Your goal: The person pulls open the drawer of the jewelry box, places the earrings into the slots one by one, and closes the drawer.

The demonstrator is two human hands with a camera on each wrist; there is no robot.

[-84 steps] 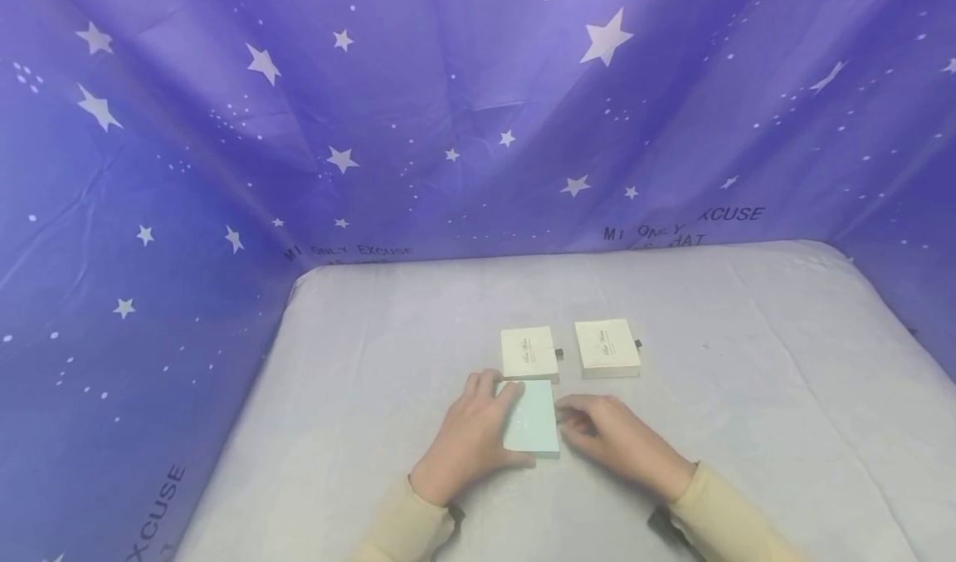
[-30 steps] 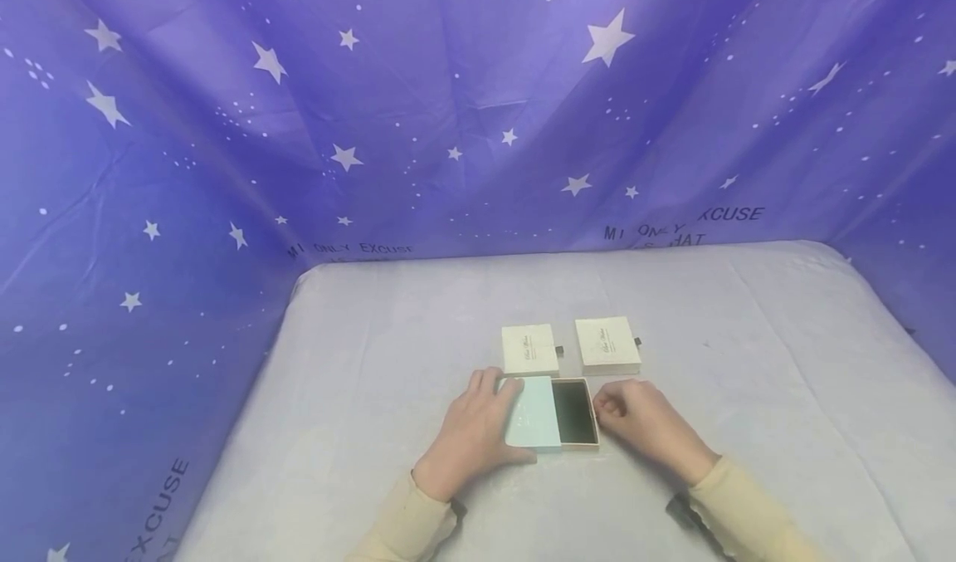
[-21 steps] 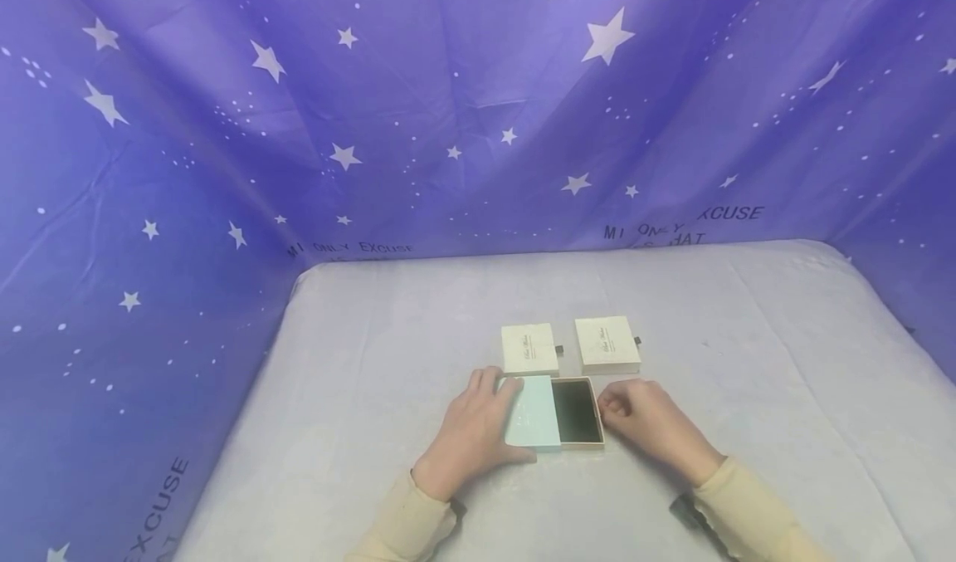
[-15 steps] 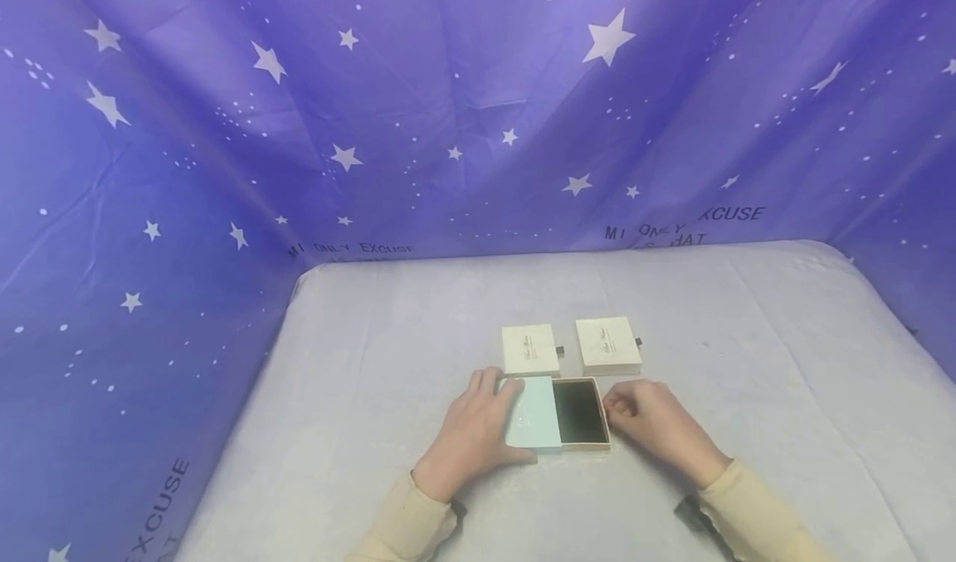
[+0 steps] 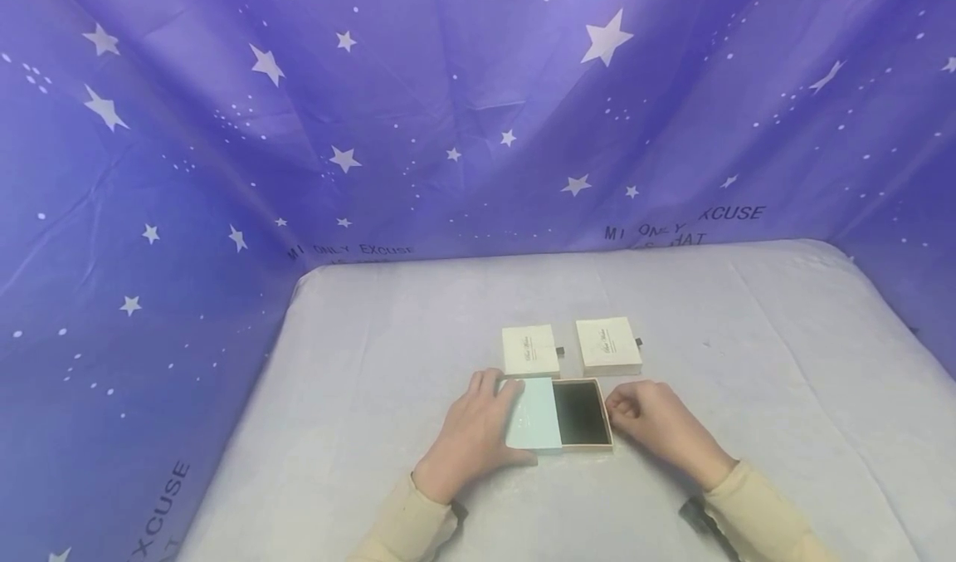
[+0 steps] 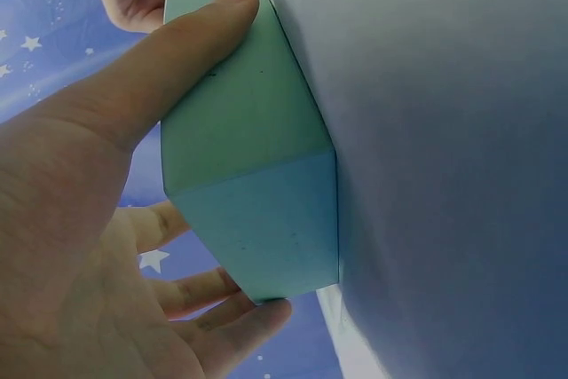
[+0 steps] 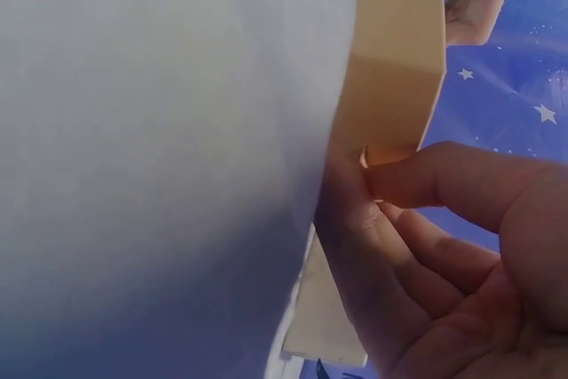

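A mint-green drawer box (image 5: 534,417) lies on the cloth-covered table with its tan drawer (image 7: 390,51) pulled partly out to the right. The drawer's dark inside (image 5: 582,412) shows in the head view. My left hand (image 5: 474,433) grips the green sleeve, thumb along its near side (image 6: 248,104) and fingers at the far side. At the drawer's right end, my right hand (image 5: 660,421) pinches a small pull tab (image 7: 363,157) between thumb and index finger; most of the tab is hidden by the fingertips.
Two cream boxes with dark lettering lie just beyond the green one, the left box (image 5: 529,350) close behind it and the right box (image 5: 608,344) farther right. Each has a black tab on its right side. A purple star-printed curtain (image 5: 463,89) hangs behind the table (image 5: 388,338).
The box was closed at first; the right hand has drawn the drawer out to the right, only slightly farther in the last half second. The left hand stays on the sleeve.
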